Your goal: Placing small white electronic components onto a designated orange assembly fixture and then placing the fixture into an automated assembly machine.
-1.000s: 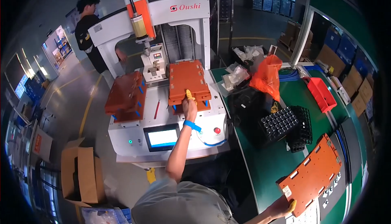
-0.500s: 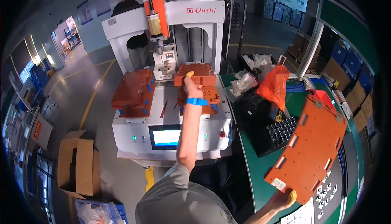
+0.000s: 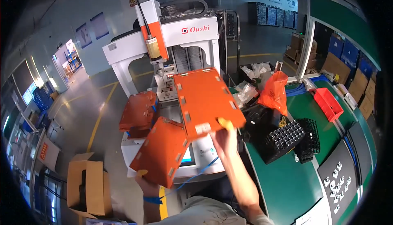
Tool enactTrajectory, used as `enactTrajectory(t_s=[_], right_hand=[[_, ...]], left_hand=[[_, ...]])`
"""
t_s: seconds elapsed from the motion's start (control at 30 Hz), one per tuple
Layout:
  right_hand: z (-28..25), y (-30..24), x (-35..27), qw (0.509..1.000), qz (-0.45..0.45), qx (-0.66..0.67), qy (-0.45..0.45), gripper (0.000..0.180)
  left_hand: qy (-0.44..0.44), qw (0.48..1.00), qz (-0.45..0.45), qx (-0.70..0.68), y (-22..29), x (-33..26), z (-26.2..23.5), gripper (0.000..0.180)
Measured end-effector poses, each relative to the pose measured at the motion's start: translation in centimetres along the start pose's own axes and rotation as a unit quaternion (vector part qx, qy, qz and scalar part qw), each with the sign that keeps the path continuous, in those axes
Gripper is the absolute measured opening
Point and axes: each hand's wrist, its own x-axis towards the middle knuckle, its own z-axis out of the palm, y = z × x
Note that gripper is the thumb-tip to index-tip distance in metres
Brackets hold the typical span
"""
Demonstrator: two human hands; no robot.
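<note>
My left hand (image 3: 148,187), with a yellow fingertip cover and a blue wrist strap, is closed on the lower left edge of an orange plate (image 3: 161,151). It holds the plate tilted in front of the white machine (image 3: 198,29). My right hand (image 3: 226,140), also with a yellow fingertip cover, grips the near edge of a larger orange slotted plate (image 3: 206,100) with a white label. That plate hangs over the right side of the machine bed and hides what lies beneath. Another orange plate (image 3: 137,110) sits on blue supports at the left of the bed.
On the right, a green bench (image 3: 282,180) bears black trays (image 3: 286,139), an orange bag (image 3: 274,94), a red bin (image 3: 328,103) and small parts on a dark mat (image 3: 346,176). An open cardboard box (image 3: 88,186) stands at lower left. A blue cord (image 3: 192,180) trails from my strap.
My left hand has taken the orange plate off the right side of the bed and drawn it nearer and left. My right hand has swung the larger plate from the bench to over the machine.
</note>
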Motion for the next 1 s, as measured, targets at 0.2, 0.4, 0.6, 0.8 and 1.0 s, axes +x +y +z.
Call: enactTrajectory(t_s=[0.2,0.4,0.6,0.8,1.0], right_hand=[[-5.4,6.8,11.4,0.994,0.095,0.047,0.001,0.043],[-12.0,11.9,15.8,0.996,0.082,-0.007,0.014,0.043],[-11.4,11.5,17.0,0.994,0.097,-0.018,0.039,0.041],[-8.2,8.6,16.1,0.959,0.237,-0.155,0.016,0.062],[-6.4,8.8,13.0,0.977,0.174,0.008,0.121,0.054]], left_hand=[[0.060,0.995,-0.039,-0.068,-2.0,-5.1,-4.5,0.069],[0.062,0.997,-0.019,-0.029,-2.3,-6.8,-8.7,0.073],[0.051,0.997,-0.053,-0.030,-1.7,-6.9,-8.3,0.075],[0.052,0.997,-0.055,-0.034,-1.9,-6.1,-7.9,0.076],[0.045,0.999,-0.018,-0.021,-2.2,-5.1,-8.8,0.069]])
